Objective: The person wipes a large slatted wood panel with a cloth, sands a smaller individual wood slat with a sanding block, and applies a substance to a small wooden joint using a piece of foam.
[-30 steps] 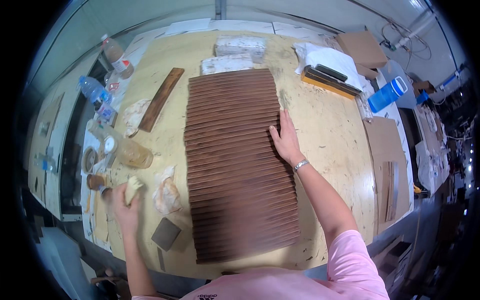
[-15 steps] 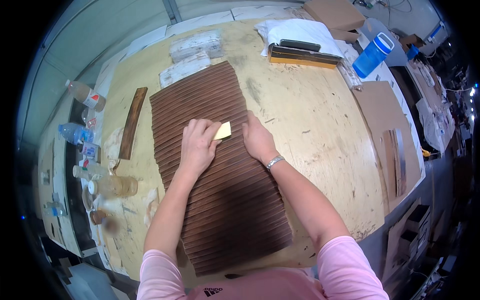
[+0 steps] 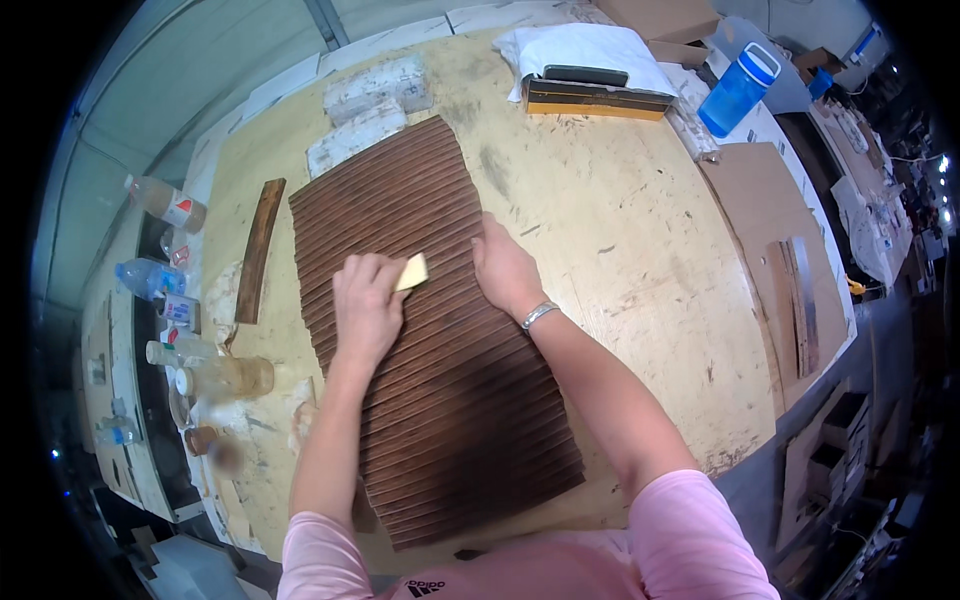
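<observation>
Yellow pad (image 3: 413, 272) partly hidden in left grip (image 3: 367, 303)

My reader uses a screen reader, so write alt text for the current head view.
A left hand holds a pale yellow pad over a ridged brown panel; the right hand touches its right edge. Bottles line the left of the stained worktable; a blue water bottle is upper right.

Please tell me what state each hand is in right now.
Left hand: closed, holding a pale yellow sponge.
Right hand: open, resting at the right edge of the ridged brown panel.
</observation>
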Available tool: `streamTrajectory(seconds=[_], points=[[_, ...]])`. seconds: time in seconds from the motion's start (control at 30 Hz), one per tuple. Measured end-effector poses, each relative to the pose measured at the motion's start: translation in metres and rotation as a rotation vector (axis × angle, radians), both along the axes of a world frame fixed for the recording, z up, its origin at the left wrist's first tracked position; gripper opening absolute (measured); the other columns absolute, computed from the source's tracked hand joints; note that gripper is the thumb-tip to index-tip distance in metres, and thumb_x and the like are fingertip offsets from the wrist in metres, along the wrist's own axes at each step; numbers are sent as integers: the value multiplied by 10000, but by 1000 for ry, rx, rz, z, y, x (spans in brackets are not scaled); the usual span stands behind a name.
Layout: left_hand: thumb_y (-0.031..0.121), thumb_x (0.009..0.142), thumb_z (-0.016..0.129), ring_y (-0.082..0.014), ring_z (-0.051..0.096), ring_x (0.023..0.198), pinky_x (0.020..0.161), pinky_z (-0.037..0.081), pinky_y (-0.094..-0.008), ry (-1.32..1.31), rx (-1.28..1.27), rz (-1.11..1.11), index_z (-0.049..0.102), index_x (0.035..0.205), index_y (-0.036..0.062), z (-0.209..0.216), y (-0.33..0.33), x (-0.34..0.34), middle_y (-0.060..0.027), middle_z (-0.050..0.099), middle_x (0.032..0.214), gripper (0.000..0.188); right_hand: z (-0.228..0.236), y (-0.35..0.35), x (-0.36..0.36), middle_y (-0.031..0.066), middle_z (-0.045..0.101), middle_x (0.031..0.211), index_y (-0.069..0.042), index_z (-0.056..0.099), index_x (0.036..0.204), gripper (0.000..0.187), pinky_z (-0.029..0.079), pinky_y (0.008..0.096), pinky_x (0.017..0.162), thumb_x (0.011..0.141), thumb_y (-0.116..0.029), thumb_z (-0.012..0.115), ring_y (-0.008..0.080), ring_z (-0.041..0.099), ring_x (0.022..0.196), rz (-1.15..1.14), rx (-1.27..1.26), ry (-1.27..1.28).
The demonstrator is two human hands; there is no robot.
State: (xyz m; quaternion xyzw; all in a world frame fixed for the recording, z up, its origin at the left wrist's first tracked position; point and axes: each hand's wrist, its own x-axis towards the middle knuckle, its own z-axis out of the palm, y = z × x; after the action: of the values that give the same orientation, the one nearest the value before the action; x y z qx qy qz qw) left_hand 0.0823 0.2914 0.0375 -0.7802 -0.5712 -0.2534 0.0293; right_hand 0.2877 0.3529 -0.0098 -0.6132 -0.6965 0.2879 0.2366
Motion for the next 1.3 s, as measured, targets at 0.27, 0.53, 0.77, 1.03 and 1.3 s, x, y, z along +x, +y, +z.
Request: streamTrajectory(seconds=[0.27,0.53,0.77,1.03,1.3], points=[[-60,656,734,-286,550,962,827,413,-402,-32,52,95,716,1024,75,1,-22,-39,-59,615,970,393,2,0,6,242,616,1195,10,404,1361,428,544,505,835,1016,-238,464,420,652,997,-26,6,-5],[18,686,778,-245,557,993,838,398,-395,-20,80,238,723,1073,104,-8,-8,-36,-32,634,1027,400,4,0,6,255,624,1171,6,408,1356,422,526,515,849,1017,-238,468,436,640,1004,-28,4,-5],[6,683,777,-244,555,997,832,390,-391,-6,69,144,719,1059,87,-6,0,-13,-32,634,998,389,-1,-2,0,277,644,1130,-6,443,1342,397,500,530,869,1015,-232,468,471,626,993,-68,42,40],[8,690,782,-254,555,994,836,394,-388,-57,91,92,711,1052,92,-14,10,-6,-36,635,1005,378,5,-2,1,276,643,1143,-5,442,1358,414,501,525,879,1016,-237,463,465,628,1007,-67,24,25],[54,699,802,-291,575,987,865,433,-414,-119,76,130,700,1077,76,-16,-8,-22,-74,651,1039,392,1,3,2,225,622,1212,-1,387,1428,488,539,503,851,1018,-256,453,407,654,1003,-26,-5,-74]])
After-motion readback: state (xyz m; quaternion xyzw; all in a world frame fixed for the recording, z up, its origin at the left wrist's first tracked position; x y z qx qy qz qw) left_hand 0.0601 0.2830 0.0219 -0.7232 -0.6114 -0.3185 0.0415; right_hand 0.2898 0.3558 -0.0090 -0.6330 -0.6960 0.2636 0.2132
